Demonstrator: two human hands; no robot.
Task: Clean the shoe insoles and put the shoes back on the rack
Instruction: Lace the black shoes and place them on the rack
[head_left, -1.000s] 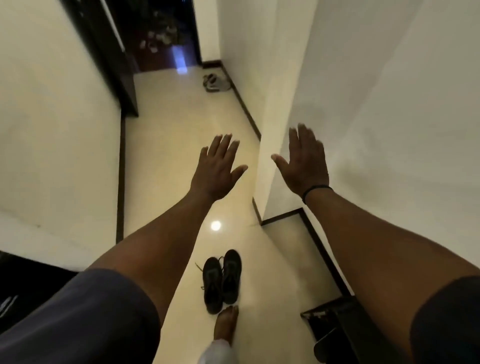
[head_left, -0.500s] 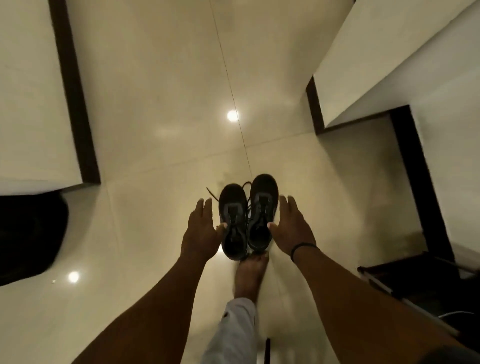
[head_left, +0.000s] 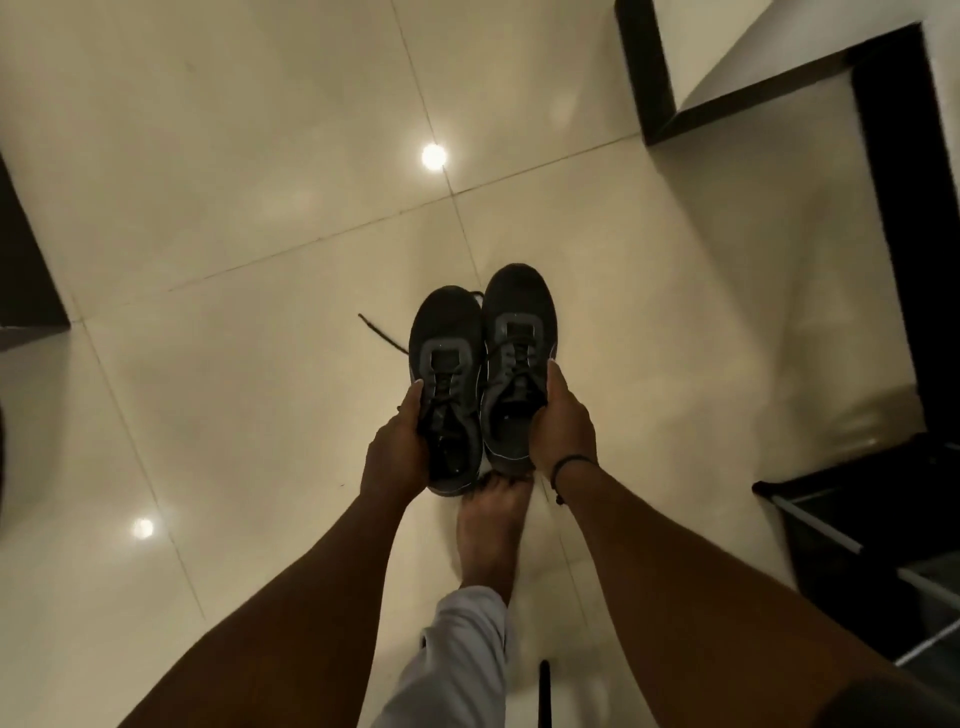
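Two black lace-up shoes with grey panels stand side by side on the cream tile floor, toes pointing away from me. My left hand (head_left: 397, 449) grips the outer side of the left shoe (head_left: 448, 358), thumb hooked over its collar. My right hand (head_left: 563, 423) grips the outer side of the right shoe (head_left: 519, 322) in the same way. A loose lace trails off to the left of the left shoe. The insoles lie hidden in the dark shoe openings. The dark shoe rack (head_left: 872, 530) stands low at the right edge.
My bare foot (head_left: 493, 525) stands on the floor right behind the shoes' heels, with a light trouser leg (head_left: 457, 660) below it. A white wall corner with dark skirting (head_left: 654, 78) juts in at the upper right. Dark furniture edges the left side.
My view dropped from the hallway to the floor. Both hands came down from in front of me, closed in from either side of the shoes, and now grip them.
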